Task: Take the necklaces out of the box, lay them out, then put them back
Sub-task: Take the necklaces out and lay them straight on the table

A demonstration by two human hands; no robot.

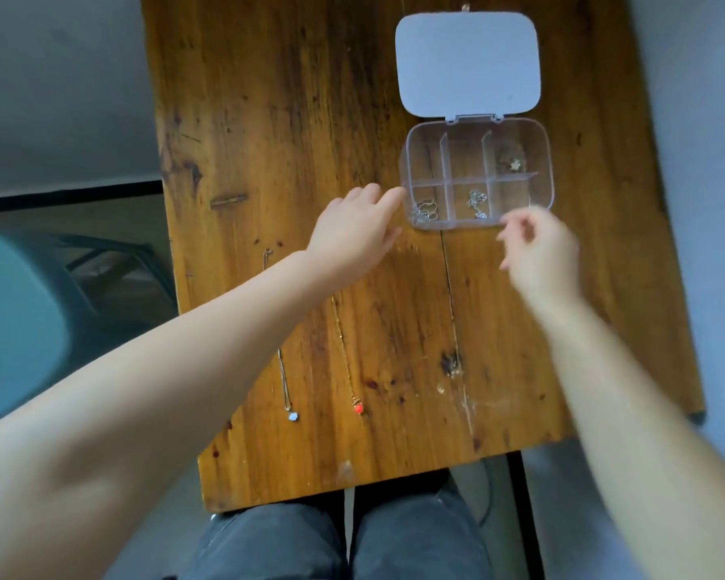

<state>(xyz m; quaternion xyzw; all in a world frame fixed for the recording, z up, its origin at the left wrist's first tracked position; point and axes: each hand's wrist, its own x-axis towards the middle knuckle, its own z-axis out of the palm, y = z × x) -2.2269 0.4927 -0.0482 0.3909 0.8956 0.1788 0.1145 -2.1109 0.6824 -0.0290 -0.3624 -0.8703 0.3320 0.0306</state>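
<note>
A clear plastic box (541, 136) with six compartments lies open on the wooden table, its pale lid (467, 62) folded back. Silver necklaces lie in the near-left compartment (425, 209) and the near-middle one (476, 203); a gold one with a pale flower (513, 163) sits in the far-right one. Two necklaces are laid out straight on the table: a silver chain with a white pendant (287, 383) and a gold chain with a red pendant (348, 362). My left hand (354, 232) reaches toward the box's left edge, fingers apart, empty. My right hand (538, 249) hovers blurred at the box's near-right corner, fingertips pinched.
The table (294, 119) is narrow, with its near edge just above my knees. A teal chair (22, 311) stands to the left. Grey floor lies on both sides.
</note>
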